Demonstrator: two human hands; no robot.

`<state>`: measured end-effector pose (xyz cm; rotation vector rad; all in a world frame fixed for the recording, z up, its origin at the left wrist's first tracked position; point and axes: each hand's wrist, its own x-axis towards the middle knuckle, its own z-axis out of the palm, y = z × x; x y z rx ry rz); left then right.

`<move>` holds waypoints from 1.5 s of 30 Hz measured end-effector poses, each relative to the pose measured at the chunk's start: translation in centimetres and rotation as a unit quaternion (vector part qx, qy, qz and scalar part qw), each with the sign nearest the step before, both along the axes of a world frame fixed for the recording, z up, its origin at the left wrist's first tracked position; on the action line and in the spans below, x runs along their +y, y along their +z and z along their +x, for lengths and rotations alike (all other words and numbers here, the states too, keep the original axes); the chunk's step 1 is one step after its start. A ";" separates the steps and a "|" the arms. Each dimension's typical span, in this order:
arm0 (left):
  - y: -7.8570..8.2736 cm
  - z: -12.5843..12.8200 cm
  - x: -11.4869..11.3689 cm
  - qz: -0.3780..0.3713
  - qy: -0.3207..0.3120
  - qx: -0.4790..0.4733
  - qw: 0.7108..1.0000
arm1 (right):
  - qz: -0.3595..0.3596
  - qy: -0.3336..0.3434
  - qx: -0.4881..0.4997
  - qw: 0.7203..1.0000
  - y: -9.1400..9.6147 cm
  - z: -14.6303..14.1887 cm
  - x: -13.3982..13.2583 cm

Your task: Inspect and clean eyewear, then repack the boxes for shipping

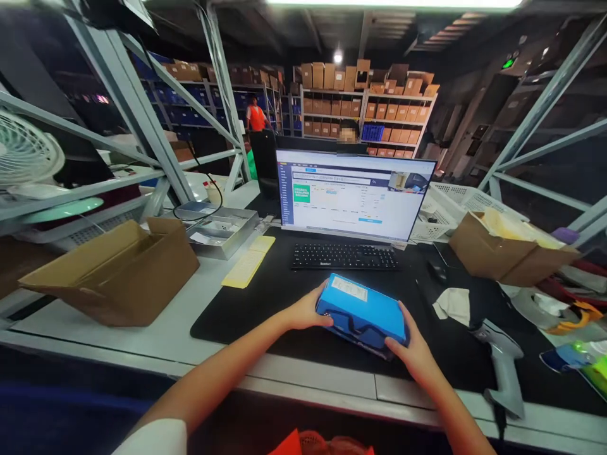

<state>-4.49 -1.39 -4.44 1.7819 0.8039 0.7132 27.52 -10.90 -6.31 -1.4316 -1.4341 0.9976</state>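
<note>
A blue box [379, 307] with a white label on its top and a dark pattern along its near side is held between my two hands, over the black desk mat [265, 316]. My left hand [310, 308] grips its left end, the thumb on the near side. At the right end, my right hand [408, 344] closes round the corner, thumb in front. The fingers behind the box are partly hidden. Just beyond the box lies a black keyboard [344, 256], below a lit monitor [351, 196].
An open cardboard box [128, 278] stands left, beside a metal tray [222, 234] and yellow paper slips [249, 262]. On the right are a barcode scanner [502, 363], a crumpled cloth [453, 305], a mouse [437, 272] and another open carton [502, 249]. Two people are visible farther back.
</note>
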 end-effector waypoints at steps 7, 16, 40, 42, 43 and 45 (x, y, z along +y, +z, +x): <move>3.7 -0.4 1.1 -0.149 -0.040 -0.244 0.957 | 0.120 0.016 -0.014 0.992 4.3 -0.4 3.3; -0.2 -1.5 0.9 0.109 0.178 -0.194 0.959 | 0.063 0.109 0.194 0.973 2.9 -5.3 8.0; -1.8 -1.3 -0.1 0.331 0.116 -0.087 0.933 | 0.051 0.107 0.228 0.966 2.9 -2.1 7.2; -1.6 -1.5 -0.4 0.410 0.088 -0.055 0.906 | 0.029 0.096 0.237 0.966 3.0 -2.0 7.4; -1.5 -1.6 -0.6 0.435 0.079 -0.037 0.896 | -0.003 0.093 0.248 0.964 3.1 -1.9 7.5; -1.4 -1.6 -0.8 0.462 0.063 0.002 0.885 | -0.085 0.090 0.284 0.951 3.3 -1.7 7.7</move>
